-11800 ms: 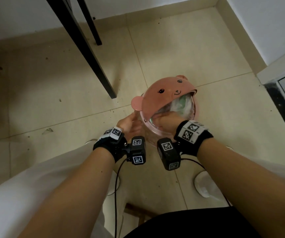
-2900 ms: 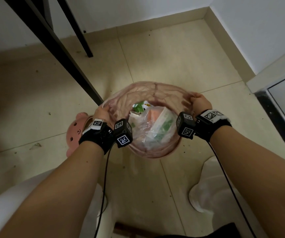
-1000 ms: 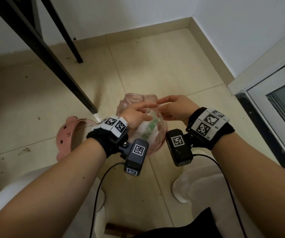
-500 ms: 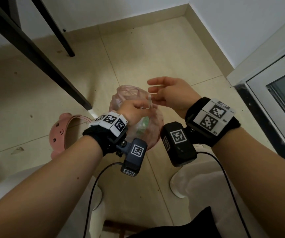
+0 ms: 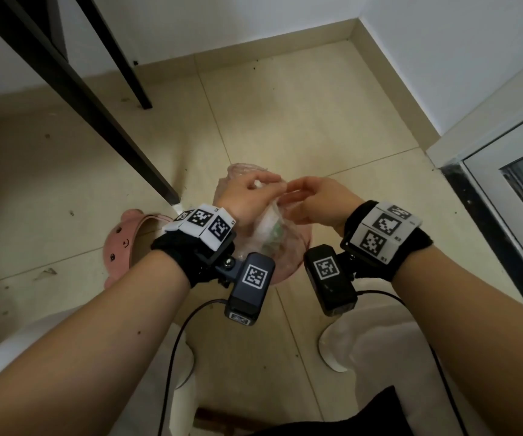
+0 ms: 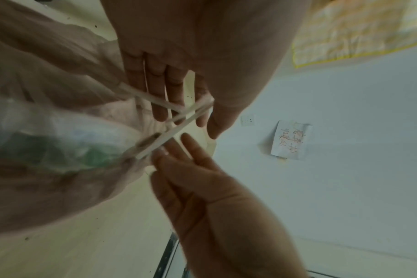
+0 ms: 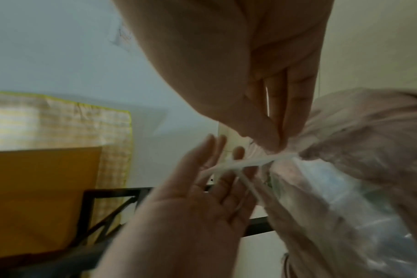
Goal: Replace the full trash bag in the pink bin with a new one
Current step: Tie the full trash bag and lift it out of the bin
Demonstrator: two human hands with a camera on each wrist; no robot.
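Tying off full trash bag [image 5: 266, 237] at frame centre, above bin, lid [image 5: 124, 243] lying lower left. Left hand [image 5: 247, 196] hooking white drawstring [image 6: 179, 122] across fingers; right hand [image 5: 320, 199] pinching bag neck. Next probably: cross strings, pull knot tight.

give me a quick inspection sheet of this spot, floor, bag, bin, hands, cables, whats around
Surface: beige tiled floor, dark specks and bits of debris on it.
Job's things: full translucent pink trash bag, its top gathered, white drawstrings crossed between the hands; the bin itself is hidden under the bag; pink bear-face lid lies on the floor to the left.
Clutter: paper note stuck on the wall.
Grippers: left hand has the drawstrings looped over its fingers; right hand pinches the bag's gathered neck.
Cables: a black cable runs from each wrist camera toward the body.
Surroundings: black table legs, white walls, a framed door to the right.
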